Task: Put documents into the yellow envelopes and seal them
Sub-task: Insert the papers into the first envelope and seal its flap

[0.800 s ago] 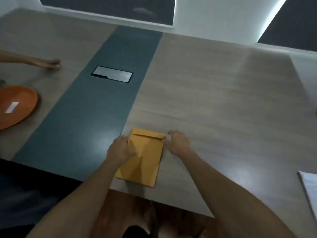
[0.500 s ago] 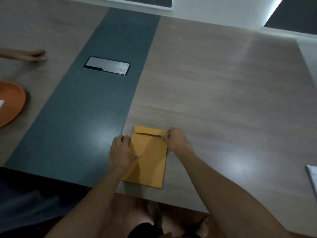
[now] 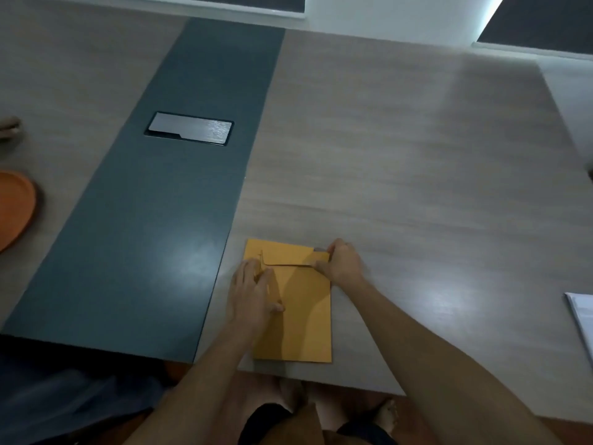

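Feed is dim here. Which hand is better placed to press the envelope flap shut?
Right. The right hand already pinches the flap's right end, while the left hand lies flat, steadying the yellow envelope.

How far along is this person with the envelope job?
One yellow envelope lies flat on the table, flap folded over. The left hand holds it down while the right hand pinches the flap's right end, apparently sealing. White papers wait at the right edge, so more may remain.
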Tool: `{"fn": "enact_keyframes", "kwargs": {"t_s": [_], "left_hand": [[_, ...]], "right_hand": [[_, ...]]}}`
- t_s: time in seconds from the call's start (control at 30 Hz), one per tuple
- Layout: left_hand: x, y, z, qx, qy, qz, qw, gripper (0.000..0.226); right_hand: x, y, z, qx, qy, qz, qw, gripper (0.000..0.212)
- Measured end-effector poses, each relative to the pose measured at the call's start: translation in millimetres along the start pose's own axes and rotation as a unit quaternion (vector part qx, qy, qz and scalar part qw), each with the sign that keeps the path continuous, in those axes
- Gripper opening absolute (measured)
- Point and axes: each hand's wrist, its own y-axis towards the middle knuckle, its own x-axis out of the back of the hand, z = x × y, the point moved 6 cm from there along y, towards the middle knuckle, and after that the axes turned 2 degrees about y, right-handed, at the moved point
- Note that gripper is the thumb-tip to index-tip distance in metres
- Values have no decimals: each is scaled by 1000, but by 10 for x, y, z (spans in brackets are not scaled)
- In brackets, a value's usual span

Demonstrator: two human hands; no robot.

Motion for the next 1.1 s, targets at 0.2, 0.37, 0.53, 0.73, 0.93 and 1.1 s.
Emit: {"fn": "enact_keyframes", "kwargs": {"t_s": [0.2,0.37,0.53,0.73,0.93,1.1], "left_hand": [[-110,95,-596,-63,48,55,995,85],[-263,184,-1390,-158,90,76,980,72],[-366,244,-2212,-214,112,51,969,52],[-456,263,-3142,-257,141,48,955,54],[-632,269,-3637,-195,114,91,970,70],[-673,185,-3756,-150,90,123,977,101]], "right_hand": [[364,-179,-717,-27,-11,-12,999,51],[748,-411,-1486,-63,17,-52,996,49],[1035,-556,-2205,-121,39,-69,990,52],[1339,-541,-2702,-58,-3,-74,996,50],[1503,-432,-2926,-5,11,-57,998,44],[1555,-428,-3020,34,53,-65,996,29]]}}
